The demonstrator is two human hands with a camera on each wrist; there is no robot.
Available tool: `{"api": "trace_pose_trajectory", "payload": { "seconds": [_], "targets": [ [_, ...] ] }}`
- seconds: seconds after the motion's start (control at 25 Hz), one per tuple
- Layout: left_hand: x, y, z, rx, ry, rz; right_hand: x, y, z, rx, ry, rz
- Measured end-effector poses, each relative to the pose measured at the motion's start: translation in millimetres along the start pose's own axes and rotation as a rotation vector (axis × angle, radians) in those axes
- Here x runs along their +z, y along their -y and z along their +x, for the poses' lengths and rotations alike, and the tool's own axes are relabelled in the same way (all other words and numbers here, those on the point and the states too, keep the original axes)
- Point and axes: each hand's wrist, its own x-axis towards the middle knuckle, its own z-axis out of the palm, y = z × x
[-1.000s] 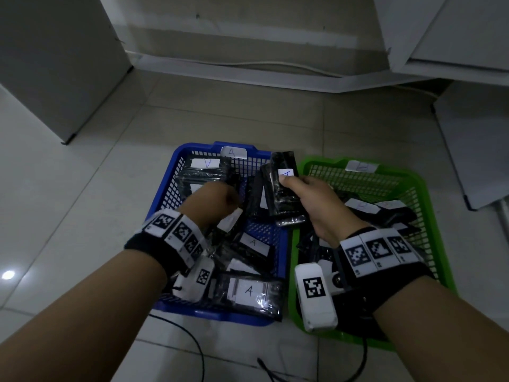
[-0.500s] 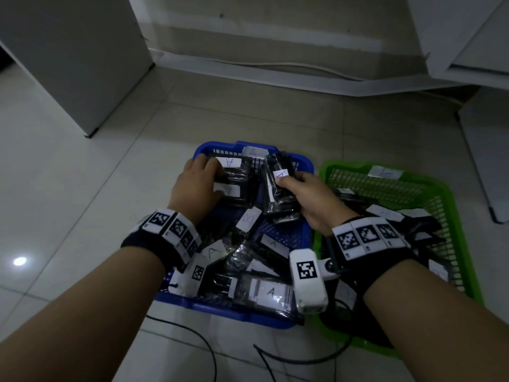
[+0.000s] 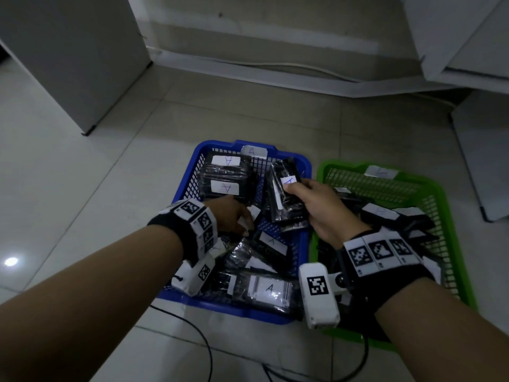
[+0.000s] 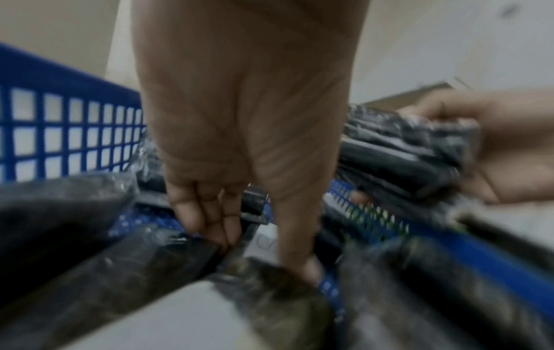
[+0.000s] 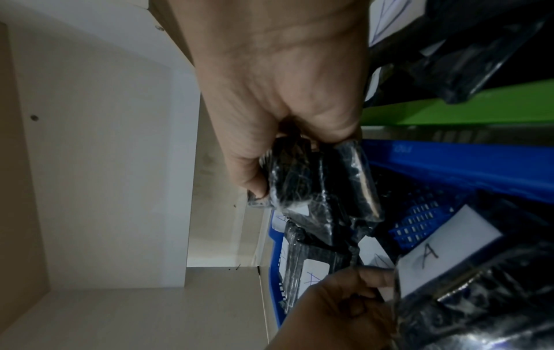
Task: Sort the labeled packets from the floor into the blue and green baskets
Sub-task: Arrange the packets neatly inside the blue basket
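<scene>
1. Since the earlier frames the left hand [image 3: 230, 216] has dropped from the far stacked packets down into the middle of the blue basket [image 3: 190, 292], while the right hand [image 3: 321, 209] has kept its packet raised over the basket's right side.
2. Nearest the person, a black packet with an A label [image 3: 261, 289] lies along the front of the blue basket, other packets crowding around it.
3. The left hand's grip closes on a loose packet [image 4: 168, 258] in the pile, fingers [image 4: 206, 217] and thumb pinching its plastic edge.
4. The right hand's grip is clamped on the held packet [image 3: 286, 197], thumb over its white label, above the wall shared with the green basket [image 3: 451, 244].
5. The green basket, just beside the blue one on the tiled floor [image 3: 82, 188], holds more labelled packets.
6. At the blue basket's far end two A-labelled packets [image 3: 225, 177] sit stacked.
7. Beyond stand a white cabinet [image 3: 68, 51] and a wall with a cable.
</scene>
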Motion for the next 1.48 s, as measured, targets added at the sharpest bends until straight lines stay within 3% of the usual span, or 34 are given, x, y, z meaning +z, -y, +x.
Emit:
{"api": "trace_pose_trajectory", "payload": {
  "seconds": [0.2,0.36,0.56,0.68,0.84,1.0,1.36,1.48],
  "targets": [
    [-7,5,-5,-0.050,-0.021,-0.254,0,1,-1,0.017,-0.014,0.017],
    [-5,7,-7,-0.144,-0.126,-0.483,2,4,-2,0.010,-0.017,0.006],
    [-7,2,-10,-0.275,-0.206,-0.501,-1,8,-1,0.005,-0.022,0.019],
    [-11,6,-17,-0.326,-0.301,-0.417,0,6,0,0.006,-0.044,0.020],
    [-23,19,-34,-0.255,-0.310,-0.087,4,4,-2,-0.010,-0.028,0.015],
    [-28,27,-44,-0.263,-0.461,-0.081,6,0,-1,-0.005,0.000,0.004],
    [-35,18,-23,-0.378,-0.193,0.169,15,-4,-1,-0.015,0.020,-0.052],
    [-35,23,-24,-0.384,-0.192,0.238,15,-7,0,-0.007,0.014,-0.061]
  ]
}}
